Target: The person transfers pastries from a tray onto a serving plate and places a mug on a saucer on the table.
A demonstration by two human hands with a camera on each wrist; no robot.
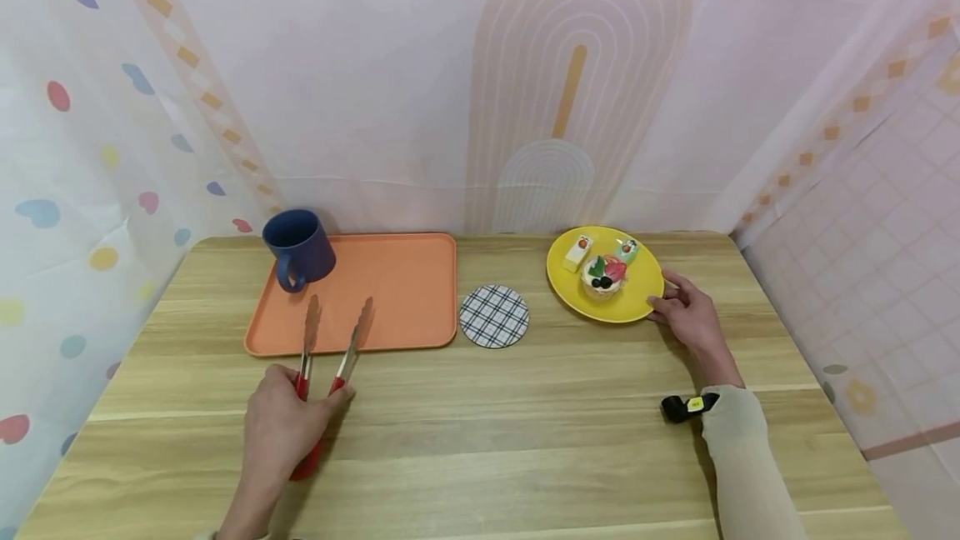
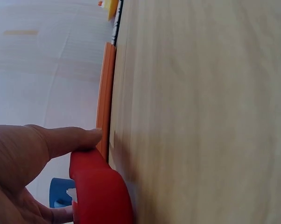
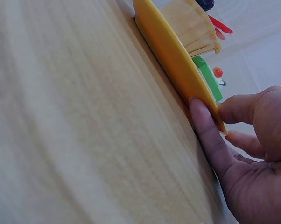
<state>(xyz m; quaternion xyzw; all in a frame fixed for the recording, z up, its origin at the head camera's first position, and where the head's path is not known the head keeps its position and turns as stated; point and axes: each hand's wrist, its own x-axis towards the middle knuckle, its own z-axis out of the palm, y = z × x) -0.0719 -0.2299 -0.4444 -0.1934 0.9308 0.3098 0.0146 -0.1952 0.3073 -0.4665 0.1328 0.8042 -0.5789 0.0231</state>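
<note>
My left hand (image 1: 285,419) grips a pair of tongs by its red handles (image 2: 101,191), thumb on one side and fingers on the other. The metal tong arms (image 1: 351,348) are spread apart, their tips over the near edge of an orange tray (image 1: 405,290). At the right, my right hand (image 1: 690,315) pinches the rim of a yellow plate (image 1: 573,294), the thumb on top and fingers beneath, as the right wrist view shows. On the plate sit a fruit-topped tart (image 1: 602,277), a white cake piece (image 1: 577,253) and a green cake piece (image 1: 626,251).
A dark blue mug (image 1: 309,252) stands at the tray's back left corner. Between tray and plate lies a round checked coaster (image 1: 494,317). Patterned cloth walls (image 1: 375,107) border the wooden table (image 1: 480,457) at the back and both sides.
</note>
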